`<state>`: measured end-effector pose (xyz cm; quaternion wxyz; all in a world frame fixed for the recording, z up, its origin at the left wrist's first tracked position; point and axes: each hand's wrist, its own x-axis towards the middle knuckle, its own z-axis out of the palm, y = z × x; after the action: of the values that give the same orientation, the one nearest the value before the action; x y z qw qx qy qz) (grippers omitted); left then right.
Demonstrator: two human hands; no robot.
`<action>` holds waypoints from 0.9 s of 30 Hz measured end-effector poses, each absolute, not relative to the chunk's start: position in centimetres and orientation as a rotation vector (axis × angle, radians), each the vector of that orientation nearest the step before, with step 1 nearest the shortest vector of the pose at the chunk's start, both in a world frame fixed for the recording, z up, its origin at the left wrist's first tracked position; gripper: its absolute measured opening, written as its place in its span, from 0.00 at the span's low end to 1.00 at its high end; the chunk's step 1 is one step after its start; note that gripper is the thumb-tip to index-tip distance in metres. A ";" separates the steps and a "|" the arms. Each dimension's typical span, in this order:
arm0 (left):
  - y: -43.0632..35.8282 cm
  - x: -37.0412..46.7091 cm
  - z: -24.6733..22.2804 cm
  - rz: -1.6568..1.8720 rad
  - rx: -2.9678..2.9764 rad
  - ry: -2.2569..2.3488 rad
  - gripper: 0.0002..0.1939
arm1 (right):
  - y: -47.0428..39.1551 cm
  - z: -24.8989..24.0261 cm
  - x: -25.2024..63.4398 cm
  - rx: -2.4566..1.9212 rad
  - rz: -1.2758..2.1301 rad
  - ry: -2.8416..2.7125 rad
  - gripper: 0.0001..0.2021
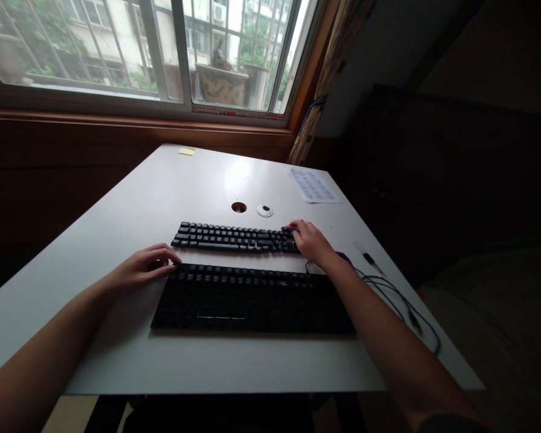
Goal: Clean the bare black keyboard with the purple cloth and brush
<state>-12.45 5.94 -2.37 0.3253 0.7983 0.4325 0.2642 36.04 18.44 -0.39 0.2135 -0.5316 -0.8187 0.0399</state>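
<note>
The one view looks out from the person's head, over the near edge of the white desk (pixel 234 370), facing forward and steeply enough downward to set the black keyboard (pixel 252 304) below mid-frame. It is close: the left hand (pixel 149 266) and right hand (pixel 311 240) are both within it. It is also wide, reaching beyond the desk's far edge to the window (pixel 234 60) at the top.
</note>
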 end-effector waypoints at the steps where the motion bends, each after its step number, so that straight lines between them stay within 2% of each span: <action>1: 6.0 -12.5 -2.4 0.687 2.095 1.132 0.13 | 18.5 -0.5 36.1 -1.477 0.112 -2.284 0.13; 16: 5.9 -12.3 -2.3 0.681 2.103 1.134 0.14 | 21.4 0.0 35.4 -1.491 0.032 -2.329 0.12; 27: 6.1 -12.6 -2.6 0.669 2.066 1.125 0.13 | 24.1 0.8 34.7 -1.510 0.029 -2.455 0.07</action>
<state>-12.57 6.05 -2.56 0.3411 0.7941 0.4324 0.2570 34.75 24.13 0.82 0.1295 -0.5194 -0.8446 0.0099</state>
